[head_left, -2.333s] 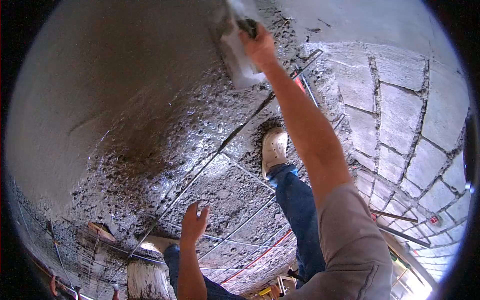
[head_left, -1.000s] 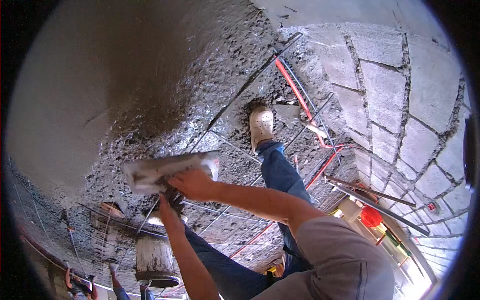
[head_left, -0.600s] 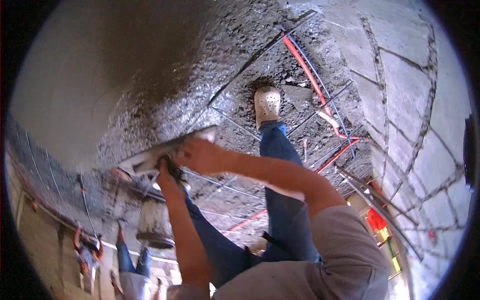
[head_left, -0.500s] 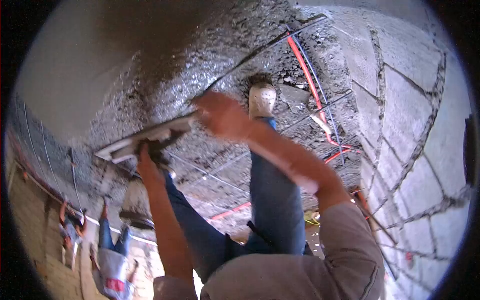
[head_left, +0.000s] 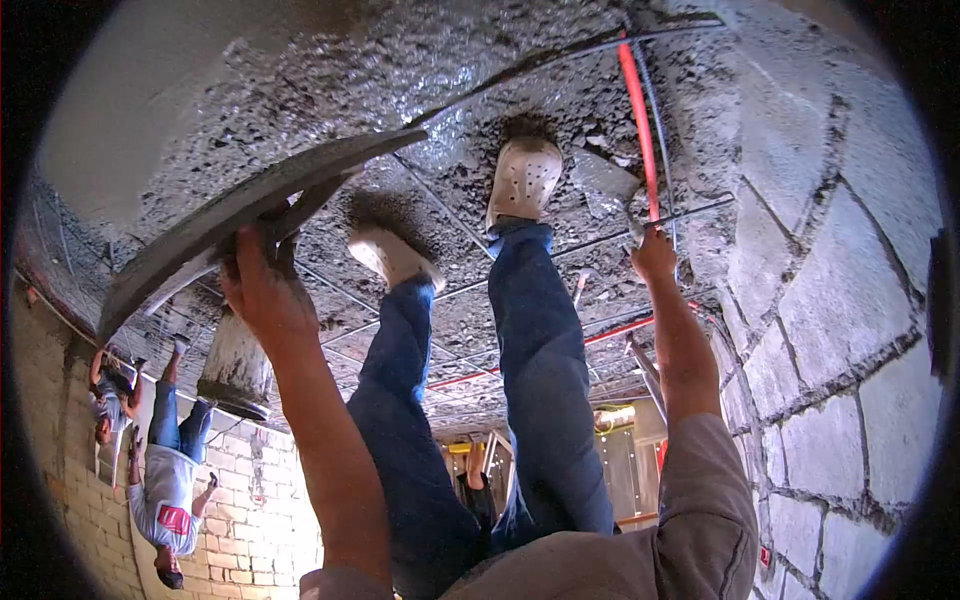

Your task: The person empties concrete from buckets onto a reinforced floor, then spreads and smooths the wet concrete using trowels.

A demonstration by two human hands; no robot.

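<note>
My left hand is closed around the handle of a long grey float. The float is tilted above the rough wet concrete, and its handle is partly hidden by my fingers. Farther right, my right hand is closed on the handle end of a trowel, whose grey blade rests on the concrete beside my right shoe. A red conduit runs just past this hand, and a steel bar crosses close by.
Light clogs are on my feet, among rebar lines on rough concrete. Smooth wet concrete spreads at upper left. A stone-block wall rises at right. A bucket and two people, one in a light shirt, are at left.
My right hand has left the float's end and moved right to the trowel's handle. My left hand has shifted left with the float, which is now tilted more.
</note>
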